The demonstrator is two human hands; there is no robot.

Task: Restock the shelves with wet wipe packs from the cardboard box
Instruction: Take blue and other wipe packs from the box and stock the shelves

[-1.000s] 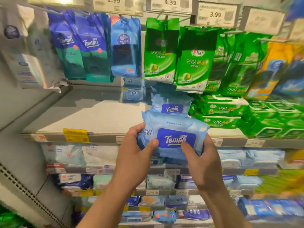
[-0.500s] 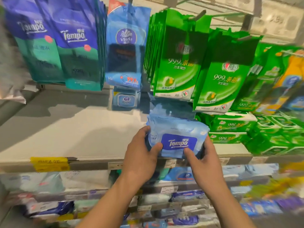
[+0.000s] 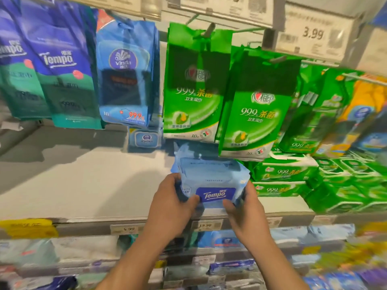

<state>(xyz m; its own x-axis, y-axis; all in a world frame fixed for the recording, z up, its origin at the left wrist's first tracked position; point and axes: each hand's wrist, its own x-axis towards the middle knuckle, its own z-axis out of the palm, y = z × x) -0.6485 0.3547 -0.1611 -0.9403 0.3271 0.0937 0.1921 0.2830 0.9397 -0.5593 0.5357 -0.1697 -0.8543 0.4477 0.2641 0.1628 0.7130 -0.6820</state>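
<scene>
my view looks down along both forearms to a store shelf (image 3: pixel 88 185). my left hand (image 3: pixel 170 206) and right hand (image 3: pixel 246 214) are clamped on opposite ends of one pale blue tempo wet wipe pack (image 3: pixel 213 183), thumbs curled over its front edge on either side of the dark blue label. the pack is at the front part of the shelf, over the white shelf board; i cannot tell whether its underside touches the board. more pale blue packaging (image 3: pixel 186 149) shows just behind and above it. to the right of the pack, stacked green 999 packs (image 3: pixel 282 172) fill the shelf, close beside my right hand. above, hanging green pouches (image 3: pixel 194 88) dangle from pegs, their lower edges just over the held pack. further left hang a blue vinda pouch (image 3: pixel 125 76) and purple-and-teal tempo pouches (image 3: pixel 60 76); a small blue vinda pack (image 3: pixel 145 139) stands at the back of the shelf beneath them. price tags (image 3: pixel 206 225) line the shelf edge under my hands, and a yellow tag (image 3: pixel 29 227) sits at far left. lower shelves carry blurred wipe packs (image 3: pixel 83 250).
</scene>
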